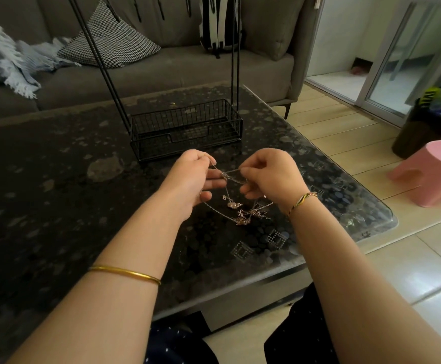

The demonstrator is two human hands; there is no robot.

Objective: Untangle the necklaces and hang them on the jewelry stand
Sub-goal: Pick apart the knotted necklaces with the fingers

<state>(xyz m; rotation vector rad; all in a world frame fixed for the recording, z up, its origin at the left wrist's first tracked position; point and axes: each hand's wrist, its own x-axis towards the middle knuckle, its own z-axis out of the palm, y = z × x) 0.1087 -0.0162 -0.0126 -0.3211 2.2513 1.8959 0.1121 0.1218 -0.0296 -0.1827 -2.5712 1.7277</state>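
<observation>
Silver necklaces (251,213), tangled w/ rose-gold pendants (232,205) dangling — left hand (190,179), right hand (272,177) both pinching chain.

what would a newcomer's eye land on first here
Most likely the two hands at the centre: the left hand and right hand each pinch the tangled necklaces, whose pendants hang below them over the dark table. Just behind stands the black wire jewelry stand, its basket base on the table and its rods rising out of view. A pink stool stands out on the floor at the right.
</observation>
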